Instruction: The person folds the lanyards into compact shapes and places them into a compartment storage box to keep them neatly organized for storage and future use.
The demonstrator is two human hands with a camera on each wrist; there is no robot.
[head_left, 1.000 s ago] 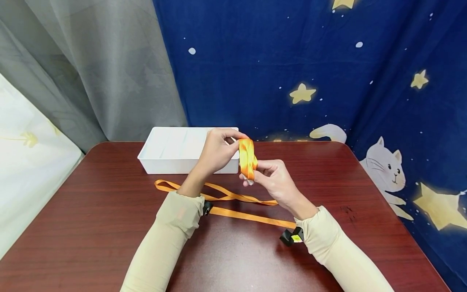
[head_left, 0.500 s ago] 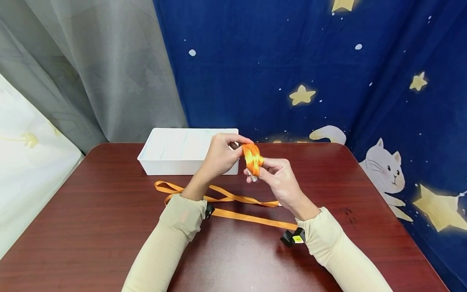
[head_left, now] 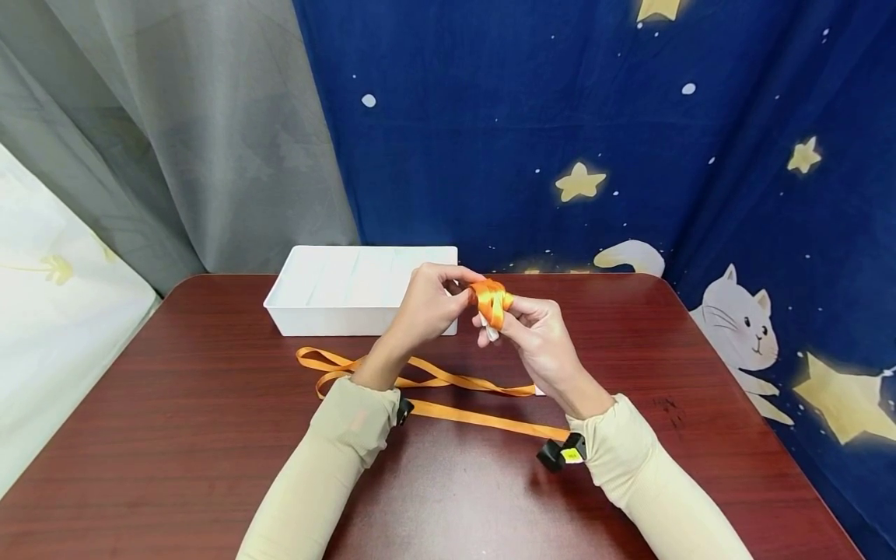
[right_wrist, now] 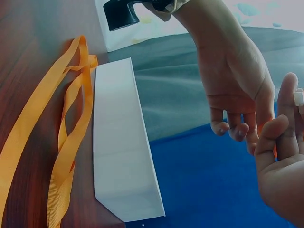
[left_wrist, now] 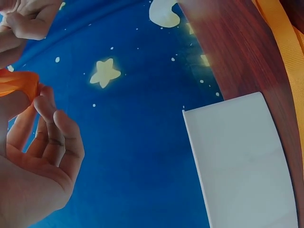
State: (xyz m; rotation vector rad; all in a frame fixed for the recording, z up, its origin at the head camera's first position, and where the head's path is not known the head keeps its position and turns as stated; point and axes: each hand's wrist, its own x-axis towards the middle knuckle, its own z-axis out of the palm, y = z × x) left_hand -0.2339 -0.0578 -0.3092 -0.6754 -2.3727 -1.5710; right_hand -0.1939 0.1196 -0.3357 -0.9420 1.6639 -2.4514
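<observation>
Above the table, both hands hold a folded orange lanyard (head_left: 492,302), bunched into a small wad. My left hand (head_left: 428,305) pinches its upper left part between thumb and fingertips. From the lower right, my right hand (head_left: 544,342) grips the wad; a white plastic piece (head_left: 491,333) shows beneath it. In the left wrist view, orange band (left_wrist: 23,83) shows at the left hand's fingertips, partly cut off by the frame. The right wrist view has both hands close together, most of the wad hidden behind fingers, with the white piece (right_wrist: 298,98) at the edge.
A white box (head_left: 364,319) stands at the back left of the dark red table (head_left: 175,435). More orange strap (head_left: 483,384) lies looped in front of it, partly under the left forearm. A straight strap length (head_left: 483,418) runs between the wrists. Curtains hang behind.
The orange wad has become smaller and more compact, with its band folded over. Both hands have shifted slightly right, the left hand also a little lower. The loose strap on the table stays put.
</observation>
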